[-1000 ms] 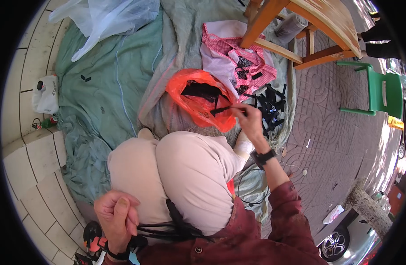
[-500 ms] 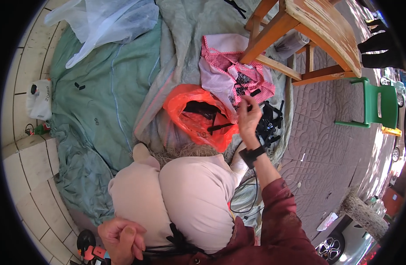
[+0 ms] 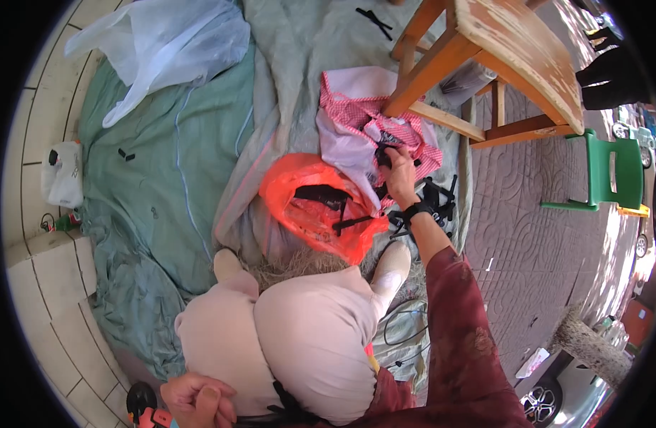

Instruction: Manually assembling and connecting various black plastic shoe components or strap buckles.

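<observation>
My right hand (image 3: 400, 175) reaches over a pink-and-white checked cloth bag (image 3: 346, 135), its fingers closed around the small black parts (image 3: 382, 152) lying there. Whether one of these is gripped cannot be made out. Below my right wrist lies a heap of black plastic pieces (image 3: 440, 198). Left of that hand, an orange-red plastic bag (image 3: 289, 175) stands open with black items inside and a black strip (image 3: 354, 224) across its rim. Low on the left, my left hand (image 3: 200, 401) rests by my thigh with curled fingers; anything inside it is hidden.
A worn wooden chair (image 3: 478, 53) stands on the sheet's far right, with a small green chair (image 3: 613, 171) beyond. A whitish plastic bag (image 3: 192, 43) lies far left on the green sheet (image 3: 157, 178). A white jug (image 3: 63, 175) sits by the tiles.
My right hand has moved forward, down onto the black parts on the checked bag. My left hand stays curled, slightly lower in view. The whole view has shifted a little.
</observation>
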A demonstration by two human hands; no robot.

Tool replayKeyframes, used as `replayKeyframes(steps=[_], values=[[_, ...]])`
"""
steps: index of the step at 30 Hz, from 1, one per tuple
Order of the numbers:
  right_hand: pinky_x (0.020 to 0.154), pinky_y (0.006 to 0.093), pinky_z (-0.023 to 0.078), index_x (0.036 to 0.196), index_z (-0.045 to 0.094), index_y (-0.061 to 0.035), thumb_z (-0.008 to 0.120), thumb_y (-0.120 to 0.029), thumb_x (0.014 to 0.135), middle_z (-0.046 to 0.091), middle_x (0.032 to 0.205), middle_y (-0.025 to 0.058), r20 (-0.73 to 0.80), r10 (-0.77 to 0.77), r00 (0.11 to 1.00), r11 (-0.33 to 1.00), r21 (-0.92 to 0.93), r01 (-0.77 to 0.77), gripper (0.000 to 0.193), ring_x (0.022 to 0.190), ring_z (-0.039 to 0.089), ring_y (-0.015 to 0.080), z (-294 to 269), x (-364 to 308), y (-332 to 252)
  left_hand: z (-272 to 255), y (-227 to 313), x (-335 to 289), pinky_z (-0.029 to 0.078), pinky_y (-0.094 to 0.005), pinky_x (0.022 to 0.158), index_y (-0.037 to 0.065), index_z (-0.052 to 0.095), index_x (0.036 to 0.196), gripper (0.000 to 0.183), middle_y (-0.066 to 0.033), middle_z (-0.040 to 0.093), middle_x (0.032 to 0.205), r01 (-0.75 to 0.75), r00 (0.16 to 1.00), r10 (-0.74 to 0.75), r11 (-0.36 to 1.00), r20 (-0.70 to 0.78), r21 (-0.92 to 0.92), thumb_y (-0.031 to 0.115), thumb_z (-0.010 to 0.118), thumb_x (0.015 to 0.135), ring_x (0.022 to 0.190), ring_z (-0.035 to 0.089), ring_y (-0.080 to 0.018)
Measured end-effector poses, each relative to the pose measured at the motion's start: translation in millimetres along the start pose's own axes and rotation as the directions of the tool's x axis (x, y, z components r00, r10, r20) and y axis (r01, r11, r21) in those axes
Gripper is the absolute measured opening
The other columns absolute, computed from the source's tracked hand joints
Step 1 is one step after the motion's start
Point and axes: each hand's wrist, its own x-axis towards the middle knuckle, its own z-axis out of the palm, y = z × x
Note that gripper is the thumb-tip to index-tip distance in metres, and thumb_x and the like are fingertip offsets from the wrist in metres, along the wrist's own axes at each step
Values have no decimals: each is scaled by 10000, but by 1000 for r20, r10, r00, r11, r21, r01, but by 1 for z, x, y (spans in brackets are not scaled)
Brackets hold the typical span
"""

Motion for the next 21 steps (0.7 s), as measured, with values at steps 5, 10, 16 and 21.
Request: replayKeyframes(steps=[5, 10, 16, 21], values=[[911, 444, 480, 1127, 605, -50, 634, -39, 683, 608, 1131, 165, -20, -103, 994, 986, -136, 99, 446, 1061, 576, 349, 29, -3, 36, 5, -6, 0, 318, -197, 340, -4, 603, 847, 246, -39, 534, 531, 60, 996, -62, 998, -64, -24, 182, 518, 984, 347, 393, -66], [772, 495, 520, 1042, 611, -86, 614, -71, 723, 601, 1034, 200, 89, 89, 992, 996, -23, -87, 320, 915, 612, 426, 29, -9, 0, 10, -1, 7, 309, -207, 333, 7, 590, 851, 233, -41, 529, 526, 35, 999, -36, 997, -17, -67, 169, 499, 992, 345, 379, -67], [756, 496, 509, 957, 644, -31, 601, -71, 721, 602, 975, 224, 11, 58, 998, 994, 92, -59, 244, 885, 613, 427, 26, -12, -6, 3, -3, 2, 319, -213, 355, -8, 609, 862, 243, -46, 551, 539, -85, 996, 85, 996, 18, -33, 170, 505, 989, 366, 406, -68], [688, 420, 524, 834, 689, 3, 639, -112, 658, 650, 750, 196, -127, 72, 989, 986, 161, -51, 215, 718, 652, 350, 6, -7, -6, 1, 3, 3, 321, -209, 377, -11, 622, 857, 260, -38, 557, 555, -98, 994, 102, 992, 46, -80, 194, 525, 983, 391, 419, -67]])
